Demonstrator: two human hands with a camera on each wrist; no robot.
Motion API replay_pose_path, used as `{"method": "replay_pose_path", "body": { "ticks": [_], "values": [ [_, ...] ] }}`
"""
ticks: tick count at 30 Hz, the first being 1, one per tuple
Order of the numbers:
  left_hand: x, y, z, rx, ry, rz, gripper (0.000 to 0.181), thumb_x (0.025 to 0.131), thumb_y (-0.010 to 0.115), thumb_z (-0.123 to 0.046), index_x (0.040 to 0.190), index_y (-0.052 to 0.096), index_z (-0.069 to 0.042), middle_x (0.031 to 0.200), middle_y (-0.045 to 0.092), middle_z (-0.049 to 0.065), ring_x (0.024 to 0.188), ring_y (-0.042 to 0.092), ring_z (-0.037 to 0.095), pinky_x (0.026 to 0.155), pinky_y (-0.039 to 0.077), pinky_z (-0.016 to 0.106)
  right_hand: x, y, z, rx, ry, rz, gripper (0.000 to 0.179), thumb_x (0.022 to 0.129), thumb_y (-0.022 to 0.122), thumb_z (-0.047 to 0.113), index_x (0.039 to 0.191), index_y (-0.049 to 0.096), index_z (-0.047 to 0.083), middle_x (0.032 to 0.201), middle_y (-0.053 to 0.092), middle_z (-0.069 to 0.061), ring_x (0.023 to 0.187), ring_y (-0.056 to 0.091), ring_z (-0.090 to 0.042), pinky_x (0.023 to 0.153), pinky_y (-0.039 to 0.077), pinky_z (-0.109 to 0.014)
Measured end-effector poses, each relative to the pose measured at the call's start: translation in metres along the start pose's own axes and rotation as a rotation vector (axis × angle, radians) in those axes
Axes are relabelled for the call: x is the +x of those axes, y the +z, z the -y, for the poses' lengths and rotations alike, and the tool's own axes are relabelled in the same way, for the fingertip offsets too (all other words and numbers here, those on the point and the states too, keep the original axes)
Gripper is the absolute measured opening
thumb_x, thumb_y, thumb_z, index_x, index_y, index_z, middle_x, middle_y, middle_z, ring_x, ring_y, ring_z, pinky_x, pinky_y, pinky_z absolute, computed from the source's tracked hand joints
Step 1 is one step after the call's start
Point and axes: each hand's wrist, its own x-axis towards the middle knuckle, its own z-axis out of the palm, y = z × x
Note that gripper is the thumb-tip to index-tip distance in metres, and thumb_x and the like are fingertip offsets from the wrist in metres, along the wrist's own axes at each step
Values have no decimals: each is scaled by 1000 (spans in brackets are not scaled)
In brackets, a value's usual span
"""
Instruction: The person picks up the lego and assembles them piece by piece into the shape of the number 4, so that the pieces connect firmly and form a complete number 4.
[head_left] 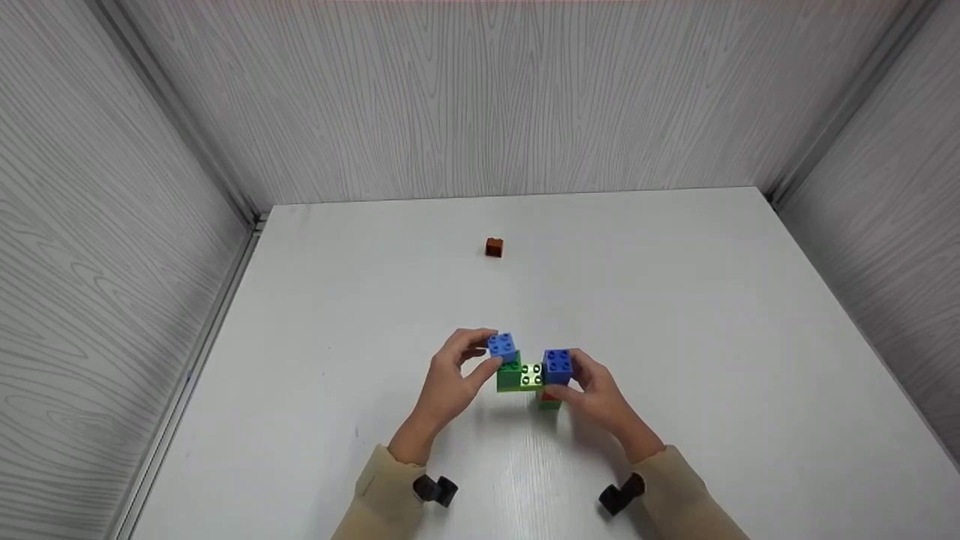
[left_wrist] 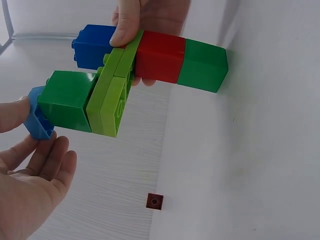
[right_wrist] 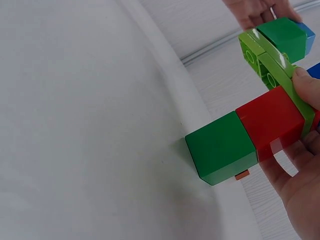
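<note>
My left hand (head_left: 451, 380) pinches a light blue brick (head_left: 501, 346) between thumb and fingers. That brick sits tilted at the top of a green brick (left_wrist: 67, 99), its hollow underside partly showing in the left wrist view. The green brick stands on one end of a flat lime green plate (head_left: 532, 375). At the plate's other end, a dark blue brick (head_left: 557, 365) is on top. Below that end are a red brick (right_wrist: 270, 122) and a lower green brick (right_wrist: 221, 148), stacked as a column. My right hand (head_left: 602, 397) grips this column side, thumb at the plate and red brick.
A lone brown-orange brick (head_left: 494, 247) lies farther back on the white table (head_left: 360, 300), its hollow side toward me. Grey wood-grain panels (head_left: 480, 97) wall the table at the back and both sides. Each sleeve carries a black wrist mount (head_left: 435, 490).
</note>
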Motion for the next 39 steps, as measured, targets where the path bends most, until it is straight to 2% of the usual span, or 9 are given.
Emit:
{"method": "replay_pose_path", "body": {
  "ticks": [4,11,13,19,25,28,30,35,39],
  "values": [
    [-1,0,-5,13,14,18,34,86,63,1,118,55,4,111,55,16,103,55,25,92,43,46,0,0,-1,-14,5,-6,39,83,69,8,116,50,-2,107,58,-9,101,53,-22,101,36,-41],
    [-2,2,23,67,59,47,38,85,67,-7,122,56,-7,114,57,5,104,55,18,92,44,38,0,0,-1,-8,-13,-5,38,83,69,7,116,51,-2,105,58,-7,99,54,-20,98,39,-36],
    [-2,2,25,79,78,57,38,86,67,-11,122,56,-10,114,57,1,104,54,15,91,45,38,0,0,-1,-8,-18,-3,38,83,69,7,116,51,-3,105,59,-8,99,54,-19,98,39,-35],
    [-1,-2,25,132,106,88,37,87,66,-16,122,57,-8,114,56,-3,104,53,10,91,45,33,1,0,-2,-10,-24,5,37,84,69,8,115,51,-2,105,58,-7,99,54,-19,98,39,-35],
    [2,-6,17,201,93,116,36,87,67,-18,121,59,-11,112,57,-4,103,54,15,89,46,32,0,-1,-2,6,-25,5,39,83,69,7,116,51,-3,106,58,-8,100,53,-20,98,38,-33],
    [1,-6,15,180,40,123,38,86,67,-19,123,57,-13,113,57,-2,105,54,17,90,45,35,0,-1,-1,15,-25,11,39,83,69,7,116,51,-4,107,58,-9,101,53,-20,98,38,-31],
    [1,-5,13,132,-16,120,41,87,67,-19,125,55,-11,117,57,0,108,53,19,92,44,38,0,-1,0,20,-28,14,38,83,69,7,115,51,-3,106,58,-9,100,53,-20,98,39,-30],
    [3,0,9,13,-234,58,43,93,58,-25,129,50,-5,118,58,8,108,53,23,92,43,42,1,-1,0,32,-24,10,35,83,69,6,113,52,-2,103,58,-8,98,54,-19,96,39,-28],
    [4,5,6,23,-380,21,45,94,53,-38,126,54,-6,114,59,6,103,54,21,90,44,40,1,0,0,19,-32,8,36,83,69,7,113,51,-3,103,58,-8,97,53,-20,97,39,-31]
  ]
}}
